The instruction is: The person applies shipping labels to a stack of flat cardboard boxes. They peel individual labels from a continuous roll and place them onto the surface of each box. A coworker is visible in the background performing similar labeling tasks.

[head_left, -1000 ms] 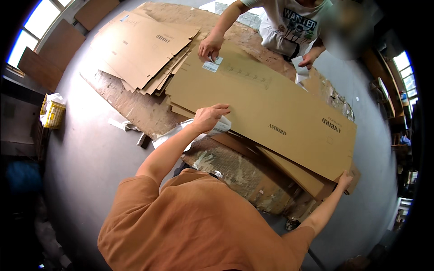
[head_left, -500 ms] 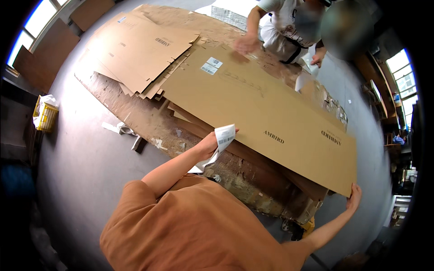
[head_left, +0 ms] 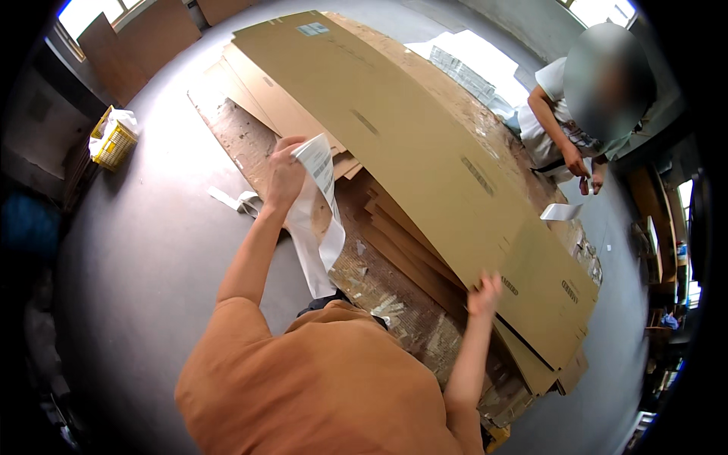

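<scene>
Two hands busy. My left hand point(head_left: 284, 176) is raised with the elbow bent, fingers pinched on a long white paper strip point(head_left: 317, 220) that hangs down over the worn pallet stack point(head_left: 394, 303). My right hand point(head_left: 484, 294) reaches forward with fingers spread, gripping the near edge of the big cardboard sheet point(head_left: 425, 152), which lies tilted across the stack. Judgement: strip looks freed; sheet not yet shifted off. A co-worker point(head_left: 565, 133) stands at the far side.
</scene>
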`<state>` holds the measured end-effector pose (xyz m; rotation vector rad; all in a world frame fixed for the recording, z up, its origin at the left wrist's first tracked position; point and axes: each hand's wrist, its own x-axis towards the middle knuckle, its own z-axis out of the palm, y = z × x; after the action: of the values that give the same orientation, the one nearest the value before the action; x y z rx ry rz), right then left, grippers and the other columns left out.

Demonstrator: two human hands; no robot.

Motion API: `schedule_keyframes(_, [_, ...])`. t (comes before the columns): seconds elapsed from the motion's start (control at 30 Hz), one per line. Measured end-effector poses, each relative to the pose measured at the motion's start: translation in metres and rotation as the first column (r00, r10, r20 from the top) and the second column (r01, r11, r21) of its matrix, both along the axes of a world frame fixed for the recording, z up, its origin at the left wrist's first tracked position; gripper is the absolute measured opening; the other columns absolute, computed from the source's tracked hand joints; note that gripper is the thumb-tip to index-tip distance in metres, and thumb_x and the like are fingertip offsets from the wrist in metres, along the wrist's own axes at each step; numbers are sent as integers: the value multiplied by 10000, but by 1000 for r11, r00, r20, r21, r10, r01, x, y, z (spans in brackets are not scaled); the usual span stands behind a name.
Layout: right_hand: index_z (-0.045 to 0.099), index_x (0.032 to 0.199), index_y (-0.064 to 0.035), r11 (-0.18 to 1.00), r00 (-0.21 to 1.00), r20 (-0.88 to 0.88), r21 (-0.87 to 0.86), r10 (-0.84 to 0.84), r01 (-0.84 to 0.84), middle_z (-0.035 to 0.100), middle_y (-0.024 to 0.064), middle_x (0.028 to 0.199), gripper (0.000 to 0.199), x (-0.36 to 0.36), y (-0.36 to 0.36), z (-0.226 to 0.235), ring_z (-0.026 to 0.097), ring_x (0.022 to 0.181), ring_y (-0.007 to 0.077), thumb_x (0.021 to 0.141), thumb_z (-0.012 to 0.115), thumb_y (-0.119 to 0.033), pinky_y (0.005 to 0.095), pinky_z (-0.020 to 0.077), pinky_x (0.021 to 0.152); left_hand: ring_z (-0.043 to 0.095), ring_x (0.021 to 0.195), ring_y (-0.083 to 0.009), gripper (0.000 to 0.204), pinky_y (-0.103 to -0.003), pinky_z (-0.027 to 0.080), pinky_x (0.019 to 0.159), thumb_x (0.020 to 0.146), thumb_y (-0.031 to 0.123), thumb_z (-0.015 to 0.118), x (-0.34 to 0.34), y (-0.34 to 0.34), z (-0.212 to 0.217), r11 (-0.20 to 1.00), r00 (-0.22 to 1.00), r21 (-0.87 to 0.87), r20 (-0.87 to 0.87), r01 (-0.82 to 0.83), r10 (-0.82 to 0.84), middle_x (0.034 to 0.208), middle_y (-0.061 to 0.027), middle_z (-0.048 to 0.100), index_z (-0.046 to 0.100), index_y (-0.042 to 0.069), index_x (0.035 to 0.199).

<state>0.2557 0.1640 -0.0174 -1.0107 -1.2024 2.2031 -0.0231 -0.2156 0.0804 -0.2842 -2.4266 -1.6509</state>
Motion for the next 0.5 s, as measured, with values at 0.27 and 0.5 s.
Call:
schedule_keyframes(0.27, [379,1120,-60,993,971,-240,-112,-2,-25,508,97,1102,214,-303,-193,-2,545,903,196,926,470,-70,373,506,709,635,771,-245,387,-328,525,630,641,-114,608,42,-81,15,929,873,-338,-487,-152,-34,904,-81,610,698,70,969])
schedule_keyframes(0.5, [287,1343,13,788,791,16,-106,612,-607,541,122,1217,465,-340,-191,-19,556,1050,207,944,494,-107,345,434,908,633,763,-222,293,-336,523,686,633,-60,678,35,-98,17,872,818,-489,-513,-29,-260,966,-74,645,722,74,891])
